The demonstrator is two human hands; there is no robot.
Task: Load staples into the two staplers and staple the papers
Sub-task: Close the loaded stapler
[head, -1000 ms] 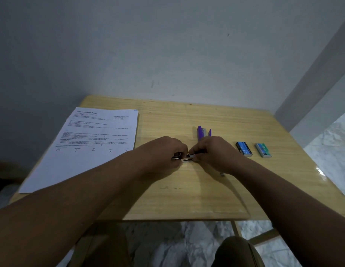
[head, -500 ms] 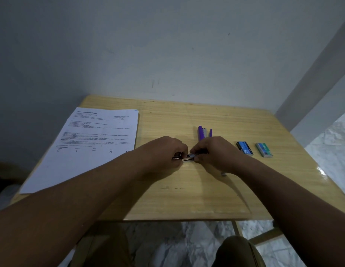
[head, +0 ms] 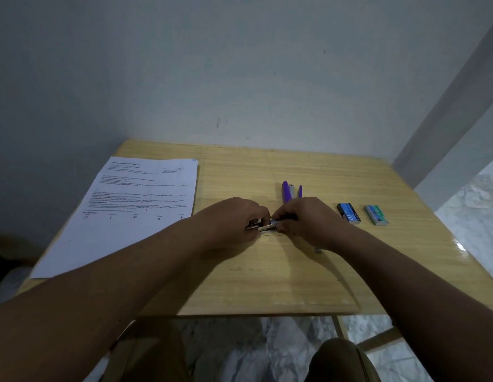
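Note:
My left hand (head: 234, 220) and my right hand (head: 308, 221) meet at the middle of the wooden table (head: 267, 285). Both pinch a small dark and silver stapler (head: 263, 226), mostly hidden by the fingers; only a metal strip shows between them. Whether staples lie inside cannot be seen. A purple stapler (head: 288, 191) lies just behind my right hand, lying open. Two staple boxes sit to the right: a blue one (head: 348, 213) and a green one (head: 376, 215). Printed papers (head: 124, 210) lie flat on the table's left side.
A small metal piece (head: 318, 250) lies by my right wrist. The table stands against a pale wall, with a marble floor on the right and below. My knees show under the front edge.
Nearly nothing differs. Both hands stay together on the small stapler, with only slight finger shifts.

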